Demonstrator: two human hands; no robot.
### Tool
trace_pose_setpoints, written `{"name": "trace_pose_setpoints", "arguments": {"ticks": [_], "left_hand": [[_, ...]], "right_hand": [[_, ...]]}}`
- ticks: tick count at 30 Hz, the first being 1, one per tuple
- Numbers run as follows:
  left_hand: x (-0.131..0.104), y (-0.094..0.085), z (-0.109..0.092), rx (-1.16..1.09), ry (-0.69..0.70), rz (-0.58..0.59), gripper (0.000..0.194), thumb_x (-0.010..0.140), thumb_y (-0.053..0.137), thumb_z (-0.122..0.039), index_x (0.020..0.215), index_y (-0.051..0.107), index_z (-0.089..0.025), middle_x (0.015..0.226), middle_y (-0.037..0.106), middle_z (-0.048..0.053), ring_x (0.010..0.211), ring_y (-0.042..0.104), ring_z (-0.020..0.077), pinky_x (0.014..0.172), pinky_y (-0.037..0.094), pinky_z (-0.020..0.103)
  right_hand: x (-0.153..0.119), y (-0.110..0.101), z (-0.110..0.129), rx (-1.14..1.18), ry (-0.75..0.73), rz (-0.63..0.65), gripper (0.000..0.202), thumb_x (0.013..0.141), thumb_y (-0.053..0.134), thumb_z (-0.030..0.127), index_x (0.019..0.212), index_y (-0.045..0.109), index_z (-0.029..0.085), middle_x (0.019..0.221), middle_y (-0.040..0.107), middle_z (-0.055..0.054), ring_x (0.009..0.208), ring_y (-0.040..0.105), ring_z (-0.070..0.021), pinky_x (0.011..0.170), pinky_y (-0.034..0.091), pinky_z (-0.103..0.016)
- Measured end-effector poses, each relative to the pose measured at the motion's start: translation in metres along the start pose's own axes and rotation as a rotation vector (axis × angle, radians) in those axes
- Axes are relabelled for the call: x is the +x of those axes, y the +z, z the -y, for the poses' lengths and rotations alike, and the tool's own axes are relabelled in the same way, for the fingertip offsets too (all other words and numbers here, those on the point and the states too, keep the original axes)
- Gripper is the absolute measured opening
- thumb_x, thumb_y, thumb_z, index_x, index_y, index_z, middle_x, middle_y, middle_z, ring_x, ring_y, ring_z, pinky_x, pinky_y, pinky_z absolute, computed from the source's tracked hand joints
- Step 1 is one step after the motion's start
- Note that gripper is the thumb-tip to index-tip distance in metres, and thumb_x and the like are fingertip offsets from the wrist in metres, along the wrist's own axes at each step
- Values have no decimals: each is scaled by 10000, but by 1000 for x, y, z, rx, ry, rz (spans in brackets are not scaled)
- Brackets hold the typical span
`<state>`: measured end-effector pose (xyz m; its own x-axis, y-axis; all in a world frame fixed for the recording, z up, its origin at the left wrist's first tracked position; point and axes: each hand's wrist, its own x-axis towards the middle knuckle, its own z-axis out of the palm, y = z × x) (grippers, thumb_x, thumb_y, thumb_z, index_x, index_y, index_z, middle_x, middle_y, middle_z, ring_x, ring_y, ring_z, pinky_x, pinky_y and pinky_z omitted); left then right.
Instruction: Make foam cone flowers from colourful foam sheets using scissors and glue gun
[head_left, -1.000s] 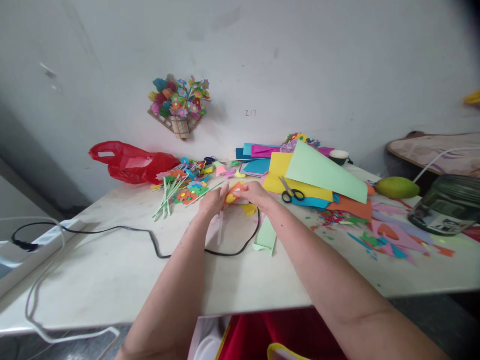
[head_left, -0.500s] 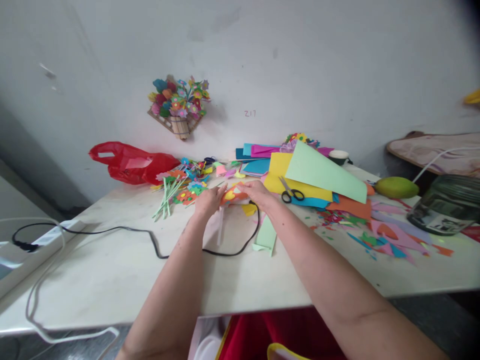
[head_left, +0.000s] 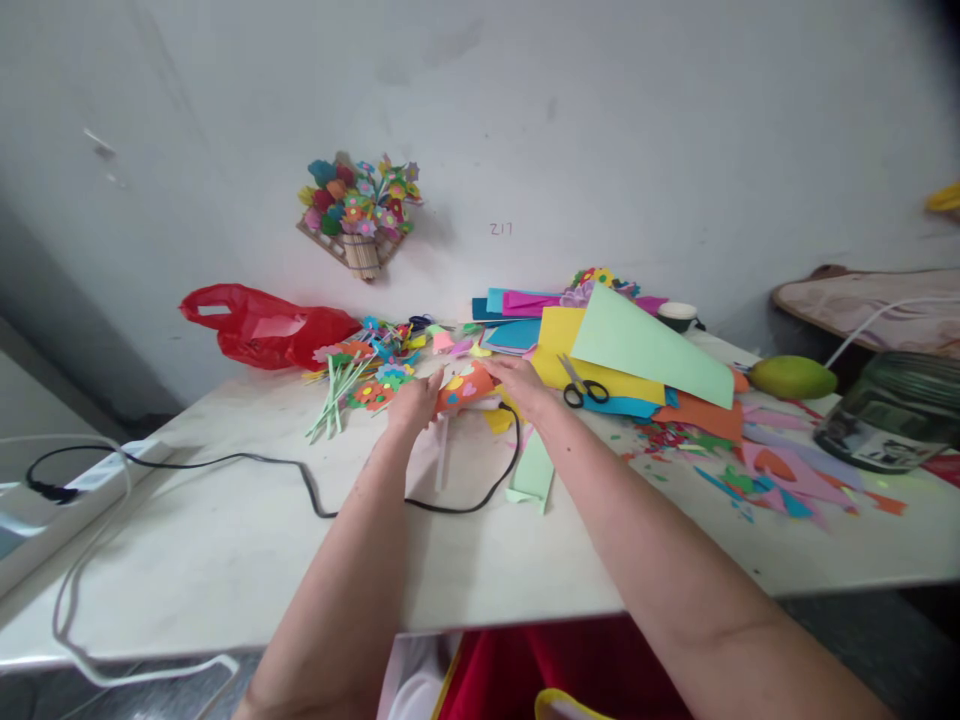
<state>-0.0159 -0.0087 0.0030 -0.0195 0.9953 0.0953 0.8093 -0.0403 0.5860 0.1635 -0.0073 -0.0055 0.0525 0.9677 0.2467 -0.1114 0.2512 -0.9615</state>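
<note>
Between my two hands is an orange craft-foam piece (head_left: 466, 386), curved and decorated with small hearts in yellow, pink and blue. Its left edge is in the grasp of my left hand (head_left: 415, 402). My right hand (head_left: 523, 385) has its fingers closed at the upper right edge; the fingertips are partly hidden. Just below the piece, a pale translucent stick (head_left: 442, 455) points toward me. A black cord (head_left: 504, 480) loops up and ends beneath my right hand; what it joins is hidden. A yellow scrap (head_left: 498, 420) lies beside it.
Scissors (head_left: 577, 385) rest on coloured sheets (head_left: 652, 350) at right, near scraps (head_left: 780, 480) and a glass jar (head_left: 892, 410). Pale green strips (head_left: 335, 395), foam flowers (head_left: 373, 394) and a red bag (head_left: 277, 330) lie left. A power strip (head_left: 82, 490) sits at the left edge.
The orange piece has turned so more of its heart-covered face shows. My left hand has shifted slightly left and down, and my right fingers have drawn back toward its right edge.
</note>
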Motion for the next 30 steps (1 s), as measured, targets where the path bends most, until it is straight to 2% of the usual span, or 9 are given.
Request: {"name": "trace_pose_setpoints", "arguments": {"ticks": [4,6,8,10,14,17,24,28,30], "left_hand": [[1,0,1,-10,-21,-21,602,903,218,-546,714,631,-152,424,553,25,356,496,142,506,394,272],[1,1,2,-27,-48,-27,611,902,221,-550,599,588,-166,417,542,32,369,499,139,508,391,267],[2,1,2,-44,-76,-32,611,898,232,-551,525,541,-178,414,537,41,378,499,140,506,383,266],[2,2,1,-46,-86,-36,604,898,241,-541,490,513,-188,398,520,42,380,494,143,511,378,269],[2,1,-1,-12,-62,-28,606,896,240,-537,451,483,-204,337,439,31,391,486,157,530,375,278],[1,1,-3,8,-54,-16,603,895,221,-541,475,498,-207,345,439,27,409,496,169,541,372,290],[-1,9,-9,53,11,-40,520,903,239,-506,660,580,-199,505,580,52,629,612,215,616,405,304],[-1,12,-12,125,14,-143,458,901,281,-466,749,613,-190,737,674,114,853,639,261,662,428,321],[1,12,-9,103,-15,-190,418,903,287,-426,817,614,-180,834,686,135,863,642,264,653,437,325]], "right_hand": [[8,-5,-4,-76,-38,-259,265,716,579,377,550,598,171,616,642,-33,602,556,-143,647,424,-287],[10,-8,-5,-142,-61,-308,329,765,515,394,515,553,184,582,618,-33,566,532,-145,610,411,-288],[10,-9,-7,-246,-96,-302,358,788,495,421,518,541,190,584,613,-31,563,525,-150,605,407,-294],[11,-9,-8,-351,-159,-264,300,781,528,413,586,590,193,643,637,-27,615,552,-162,651,426,-308],[12,-5,-10,-503,-409,-202,78,714,639,261,768,681,224,970,674,-45,917,595,-211,845,436,-375],[12,-2,-11,-612,-505,-182,56,683,693,231,739,691,228,1134,626,-63,1081,543,-251,941,392,-433],[5,4,-15,-789,-573,-209,120,735,679,288,653,649,206,1196,589,-85,1113,509,-280,926,379,-449],[8,-1,-14,-743,-519,-340,144,765,627,254,638,582,200,1110,625,-93,1064,531,-257,908,381,-423],[10,-6,-13,-686,-430,-437,152,779,588,266,645,554,200,1060,638,-93,1013,546,-250,886,389,-415]]}}
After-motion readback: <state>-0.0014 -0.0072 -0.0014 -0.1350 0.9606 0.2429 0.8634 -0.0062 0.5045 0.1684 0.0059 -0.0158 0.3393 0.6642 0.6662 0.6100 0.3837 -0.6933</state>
